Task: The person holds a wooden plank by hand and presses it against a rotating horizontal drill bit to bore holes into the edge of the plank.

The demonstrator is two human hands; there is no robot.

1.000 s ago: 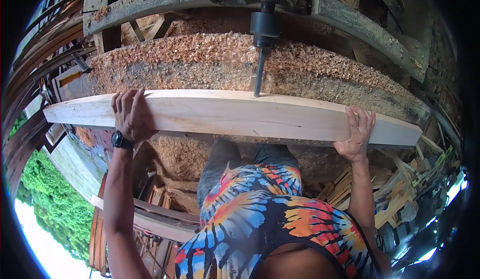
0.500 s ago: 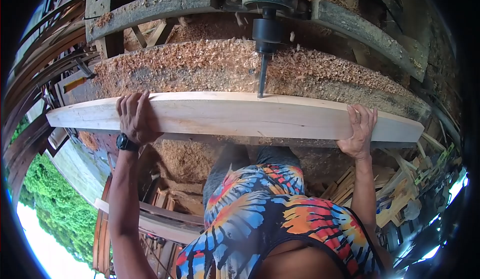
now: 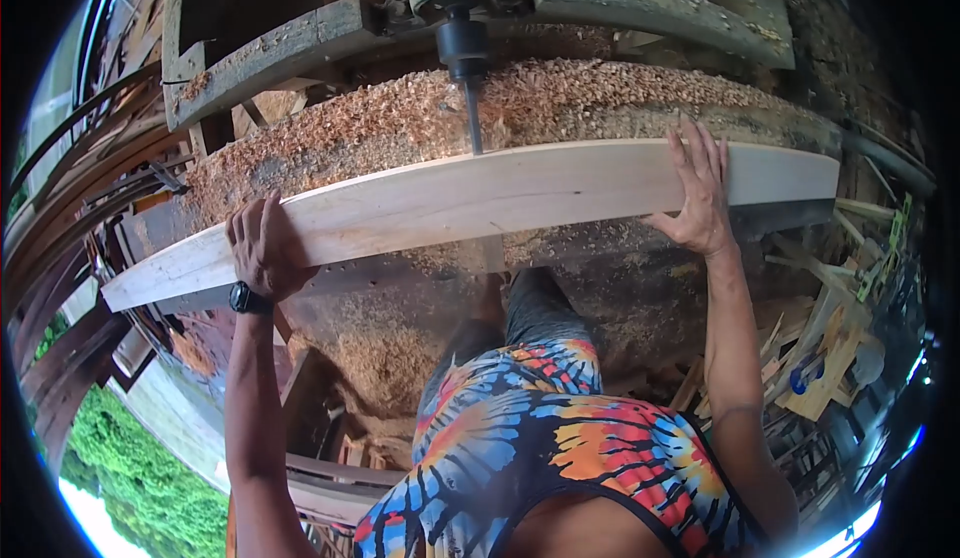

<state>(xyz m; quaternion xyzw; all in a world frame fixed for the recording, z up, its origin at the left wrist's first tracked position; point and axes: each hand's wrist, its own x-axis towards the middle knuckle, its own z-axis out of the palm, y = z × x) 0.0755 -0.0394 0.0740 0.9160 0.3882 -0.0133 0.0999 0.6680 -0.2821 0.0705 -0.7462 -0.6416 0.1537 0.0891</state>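
Note:
A long, pale wooden board (image 3: 430,198) lies crosswise in front of me on a dark machine table. My left hand (image 3: 268,250), with a black watch at its wrist, is closed over the board's left part, fingers across the far edge. Toward the right end, my right hand (image 3: 703,193) clasps the board, fingers reaching over the far edge and thumb at the near side. Between the hands, a drill bit (image 3: 474,118) in a dark chuck (image 3: 462,43) meets the far edge of the board. Its tip is hidden there.
Wood shavings (image 3: 380,123) are heaped along the table behind the board. A weathered wooden beam (image 3: 660,13) crosses beyond them. Stacked timber (image 3: 95,158) stands at the left, offcuts (image 3: 830,348) lie at the right, and sawdust (image 3: 380,368) covers the floor near my legs.
The view has tilted, so the board now slopes up to the right. The bit appears farther left in view. My right fingers are straighter over the far edge; both hands stay on the board.

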